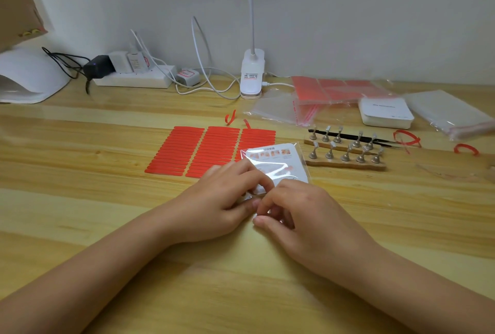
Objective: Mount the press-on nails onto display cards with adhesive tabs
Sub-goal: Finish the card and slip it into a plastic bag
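Desk [80,173], left to right: white nail lamp [29,79], power strip [134,79], clip lamp [251,73]. Red adhesive tab sheets [209,150] lie flat mid-desk. Left hand [222,199] and right hand [308,215] both pinch the near edge of a bagged display card [278,162], fingers curled. Right of it: nail stands [345,148], tweezers [356,136], bags [450,114].

Head-worn camera looks forward and down, near the wooden table [107,199].

Red adhesive strips [211,150] laid in rows, surface [80,173] grained in pale wood, white lamp clip [251,73], black tweezers [351,136]
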